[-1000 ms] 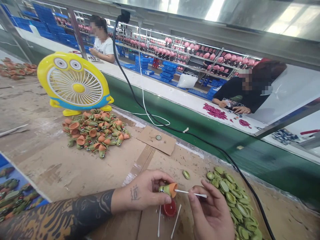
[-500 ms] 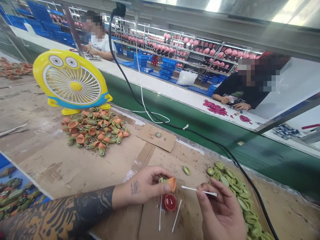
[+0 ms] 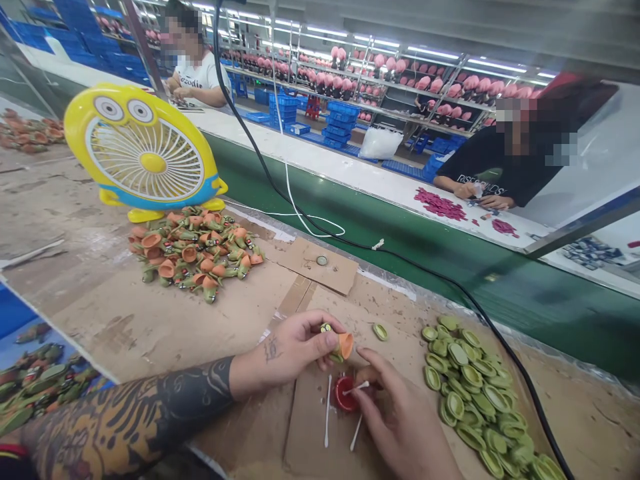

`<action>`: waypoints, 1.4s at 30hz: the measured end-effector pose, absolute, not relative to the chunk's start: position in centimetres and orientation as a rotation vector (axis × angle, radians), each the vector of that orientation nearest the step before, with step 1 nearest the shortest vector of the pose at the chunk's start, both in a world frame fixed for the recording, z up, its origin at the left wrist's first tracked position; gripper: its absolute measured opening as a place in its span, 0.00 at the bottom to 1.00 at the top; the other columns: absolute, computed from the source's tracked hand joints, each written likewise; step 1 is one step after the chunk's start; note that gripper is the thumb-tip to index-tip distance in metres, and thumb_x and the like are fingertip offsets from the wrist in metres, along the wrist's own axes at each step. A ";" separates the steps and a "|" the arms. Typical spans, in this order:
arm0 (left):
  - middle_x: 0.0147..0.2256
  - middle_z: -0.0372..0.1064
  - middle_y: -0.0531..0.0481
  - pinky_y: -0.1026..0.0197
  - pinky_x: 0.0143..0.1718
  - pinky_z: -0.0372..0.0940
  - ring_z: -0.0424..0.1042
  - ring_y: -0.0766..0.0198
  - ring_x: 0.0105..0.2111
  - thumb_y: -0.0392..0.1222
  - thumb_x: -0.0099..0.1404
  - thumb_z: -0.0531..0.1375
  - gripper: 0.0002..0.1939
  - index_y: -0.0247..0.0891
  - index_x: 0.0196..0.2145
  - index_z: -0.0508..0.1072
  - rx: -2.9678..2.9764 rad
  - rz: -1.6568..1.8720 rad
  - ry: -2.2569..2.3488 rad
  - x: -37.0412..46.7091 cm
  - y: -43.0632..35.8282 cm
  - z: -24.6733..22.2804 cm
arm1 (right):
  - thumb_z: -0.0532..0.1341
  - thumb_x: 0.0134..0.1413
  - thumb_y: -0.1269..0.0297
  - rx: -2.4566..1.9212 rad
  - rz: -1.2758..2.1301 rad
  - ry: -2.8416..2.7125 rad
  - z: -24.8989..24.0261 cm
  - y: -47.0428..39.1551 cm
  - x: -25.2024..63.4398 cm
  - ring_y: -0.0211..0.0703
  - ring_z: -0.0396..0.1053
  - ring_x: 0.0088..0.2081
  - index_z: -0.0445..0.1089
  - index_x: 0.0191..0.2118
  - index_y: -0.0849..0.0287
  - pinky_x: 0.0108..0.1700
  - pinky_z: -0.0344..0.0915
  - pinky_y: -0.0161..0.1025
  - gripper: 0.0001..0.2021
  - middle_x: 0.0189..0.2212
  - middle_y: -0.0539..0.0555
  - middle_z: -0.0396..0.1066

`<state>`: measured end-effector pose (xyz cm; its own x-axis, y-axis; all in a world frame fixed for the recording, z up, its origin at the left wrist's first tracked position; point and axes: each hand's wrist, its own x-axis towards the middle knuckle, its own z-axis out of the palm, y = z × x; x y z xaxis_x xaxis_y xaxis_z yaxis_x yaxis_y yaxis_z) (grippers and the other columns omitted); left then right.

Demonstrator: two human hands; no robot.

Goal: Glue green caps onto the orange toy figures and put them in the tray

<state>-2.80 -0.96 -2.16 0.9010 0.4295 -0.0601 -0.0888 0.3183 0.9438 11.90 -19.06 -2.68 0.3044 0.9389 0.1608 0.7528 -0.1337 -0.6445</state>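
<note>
The left hand is nearly closed, thumb and fingers pinching a small olive-green figure with an orange cup-shaped opening. The right hand, loosely curled, grips a thin white double-ended cotton swab, one tip inside the rim of a shallow round red cap just below the figure. Two loose white swabs flank the cap toward the near edge of the cardboard-covered table; oval olive-green shells heap right of the hands.
</note>
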 end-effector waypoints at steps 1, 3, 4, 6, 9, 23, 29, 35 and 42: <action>0.34 0.75 0.49 0.65 0.30 0.70 0.71 0.70 0.26 0.62 0.62 0.68 0.28 0.32 0.44 0.75 1.204 0.345 0.325 -2.8 -1.0 -2.1 | 0.59 0.66 0.63 -1.940 0.381 -1.501 -2.7 -19.0 11.9 0.43 0.79 0.38 0.64 0.63 0.49 0.41 0.75 0.39 0.21 0.39 0.49 0.79; 0.34 0.74 0.49 0.65 0.29 0.69 0.71 0.70 0.25 0.62 0.62 0.68 0.28 0.32 0.44 0.75 1.207 0.345 0.329 -2.8 -1.0 -2.0 | 0.60 0.65 0.64 -1.905 0.383 -1.483 -2.4 -19.1 12.0 0.42 0.78 0.37 0.65 0.62 0.49 0.40 0.75 0.38 0.20 0.38 0.49 0.79; 0.33 0.74 0.49 0.65 0.29 0.69 0.71 0.70 0.25 0.63 0.61 0.68 0.29 0.32 0.43 0.75 1.210 0.344 0.335 -2.8 -1.0 -1.9 | 0.61 0.65 0.64 -1.864 0.377 -1.450 -2.2 -19.2 12.0 0.42 0.78 0.37 0.66 0.61 0.49 0.41 0.75 0.38 0.20 0.37 0.49 0.79; 0.33 0.74 0.49 0.66 0.28 0.68 0.70 0.71 0.24 0.65 0.60 0.68 0.30 0.32 0.43 0.76 1.212 0.339 0.347 -2.8 -1.0 -1.9 | 0.63 0.64 0.65 -1.752 0.357 -1.308 -1.7 -19.6 11.9 0.41 0.78 0.37 0.68 0.59 0.51 0.44 0.74 0.37 0.19 0.35 0.49 0.79; 0.32 0.74 0.49 0.66 0.28 0.68 0.70 0.71 0.24 0.66 0.58 0.69 0.31 0.31 0.42 0.76 1.206 0.310 0.350 -2.8 -1.0 -2.1 | 0.69 0.59 0.63 -1.603 0.316 -0.942 -1.1 -20.0 11.6 0.41 0.78 0.36 0.70 0.55 0.52 0.43 0.75 0.37 0.19 0.32 0.50 0.78; 0.32 0.76 0.47 0.65 0.30 0.69 0.72 0.68 0.27 0.66 0.59 0.68 0.31 0.32 0.42 0.76 1.211 0.200 0.278 -3.2 -1.7 -2.4 | 0.72 0.55 0.62 -1.498 0.308 -0.655 -1.3 -18.9 10.5 0.42 0.78 0.35 0.70 0.52 0.54 0.37 0.75 0.36 0.20 0.33 0.54 0.78; 0.31 0.75 0.47 0.66 0.28 0.68 0.70 0.69 0.25 0.69 0.59 0.67 0.33 0.32 0.40 0.75 1.232 0.189 0.289 -3.1 -1.7 -2.3 | 0.72 0.54 0.59 -1.513 0.275 -0.610 -1.1 -18.4 9.7 0.42 0.77 0.36 0.70 0.52 0.55 0.41 0.74 0.38 0.21 0.32 0.53 0.78; 0.29 0.74 0.48 0.66 0.26 0.65 0.68 0.70 0.22 0.71 0.59 0.65 0.33 0.32 0.35 0.74 1.227 0.166 0.301 -3.0 -1.6 -2.2 | 0.72 0.54 0.57 -1.492 0.275 -0.577 -1.2 -18.3 9.2 0.42 0.77 0.36 0.70 0.51 0.54 0.43 0.75 0.39 0.21 0.32 0.52 0.78; 0.24 0.72 0.50 0.67 0.22 0.62 0.66 0.70 0.20 0.74 0.57 0.64 0.35 0.32 0.30 0.74 1.223 0.107 0.336 -3.0 -1.6 -2.0 | 0.73 0.52 0.65 -1.448 0.307 -0.657 -1.9 -18.6 9.9 0.42 0.79 0.36 0.71 0.51 0.54 0.44 0.76 0.39 0.21 0.33 0.53 0.80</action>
